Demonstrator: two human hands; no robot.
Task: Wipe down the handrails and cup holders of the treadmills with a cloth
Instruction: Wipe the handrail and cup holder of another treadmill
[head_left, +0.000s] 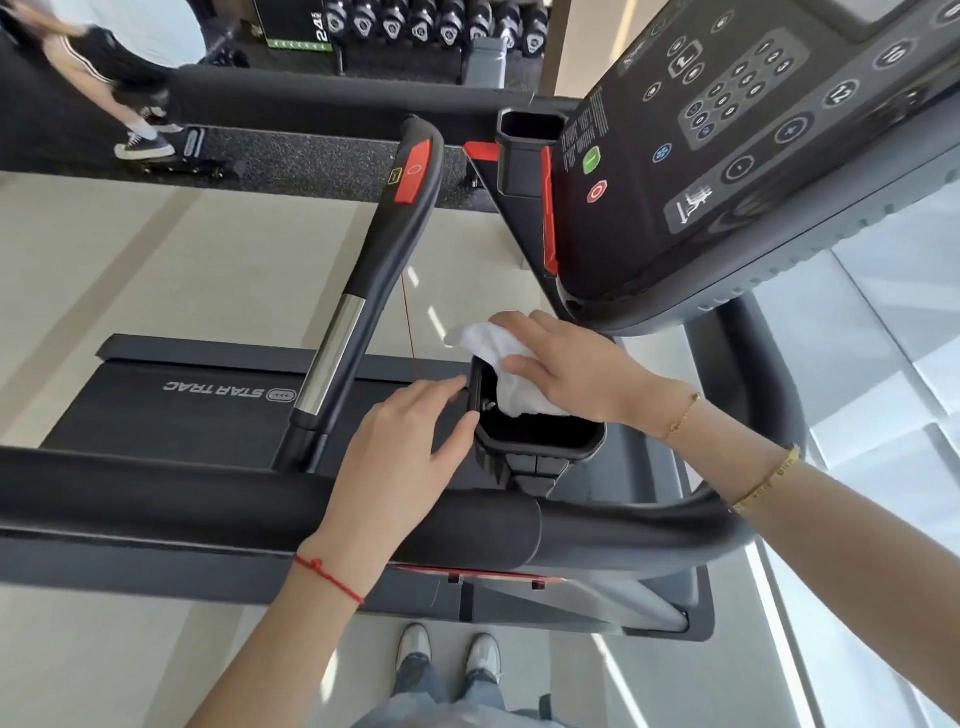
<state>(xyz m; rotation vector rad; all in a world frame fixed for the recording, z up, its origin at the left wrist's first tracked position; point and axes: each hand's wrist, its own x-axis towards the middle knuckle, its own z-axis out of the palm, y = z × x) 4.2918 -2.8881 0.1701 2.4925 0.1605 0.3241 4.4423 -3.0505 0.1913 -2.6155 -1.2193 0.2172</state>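
At the near cup holder (537, 436) of a Star Trac treadmill, just below the console (737, 156), a person leaning over the front crossbar (260, 499) works a white cloth (506, 374) into the black plastic well. The right hand (576, 374) lies over the holder's far rim, fingers curled round the bunched cloth and pressing part of it down inside while a loose corner spills out beyond the rim toward the console. The left hand (400, 441) steadies the holder from its left side, fingers straight and resting against the outer wall, thumb on the rim, gripping nothing. Both forearms reach across the crossbar from below, the right wrist bent downward into the well. The cloth looks light, soft and easily bunched, so it should fold into the holder's corners under fingertip pressure; keeping it gathered in the palm, as here, seems the surest hold. The holder itself appears rigid and fixed to the frame, likely to take firm rubbing without shifting. Left of the holder a centre handrail (374, 280) with a red stop panel runs away from the crossbar, and a second cup holder (527, 150) stands beyond it beside the console. Judging by the cloth's position, the wiping of this well is under way.
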